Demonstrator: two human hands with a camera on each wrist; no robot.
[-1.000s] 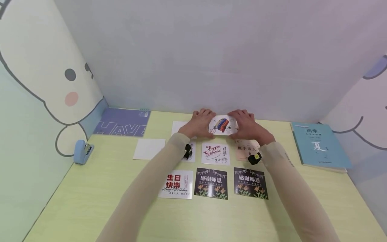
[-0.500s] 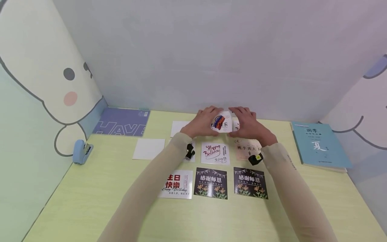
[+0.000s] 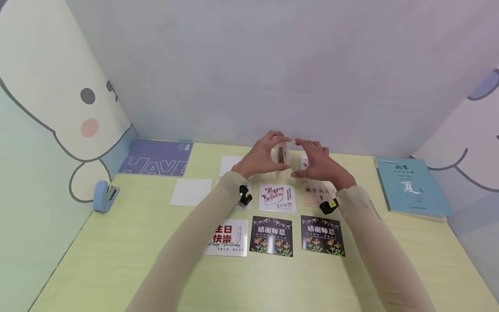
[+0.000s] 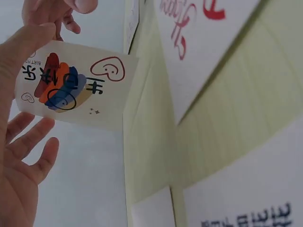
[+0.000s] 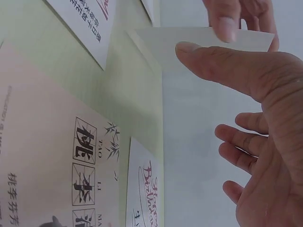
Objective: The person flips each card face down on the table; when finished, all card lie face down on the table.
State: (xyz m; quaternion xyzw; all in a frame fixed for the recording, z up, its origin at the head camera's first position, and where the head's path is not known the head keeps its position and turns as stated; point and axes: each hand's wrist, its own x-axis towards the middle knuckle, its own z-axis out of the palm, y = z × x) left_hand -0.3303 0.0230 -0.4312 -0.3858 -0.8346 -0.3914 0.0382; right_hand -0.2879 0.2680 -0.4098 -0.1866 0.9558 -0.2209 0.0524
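A greeting card (image 3: pixel 281 155) with a rainbow-coloured scribble stands turned nearly edge-on above the back of the table. My left hand (image 3: pixel 260 157) holds it by its edges; its printed face (image 4: pixel 71 90) shows in the left wrist view, with the left thumb (image 4: pixel 28 41) at one edge and fingertips near the opposite one. My right hand (image 3: pixel 320 161) is spread in a loose C shape just right of the card. In the right wrist view the card's blank side (image 5: pixel 163 45) shows behind the right thumb (image 5: pixel 218 61), while the other right fingers stand apart from it.
Cards lie in rows below the hands, including a Happy Birthday card (image 3: pixel 277 198), a pink card (image 3: pixel 319 193) and two dark flower cards (image 3: pixel 271 237) (image 3: pixel 322 236). A blank white card (image 3: pixel 192 192), a purple notebook (image 3: pixel 156 157) and a blue stapler (image 3: pixel 104 196) are left; a blue book (image 3: pixel 413 186) is right.
The card has turned from facing the head camera to nearly edge-on and shifted slightly left. My right fingers have come off its right edge; the left hand keeps holding it.
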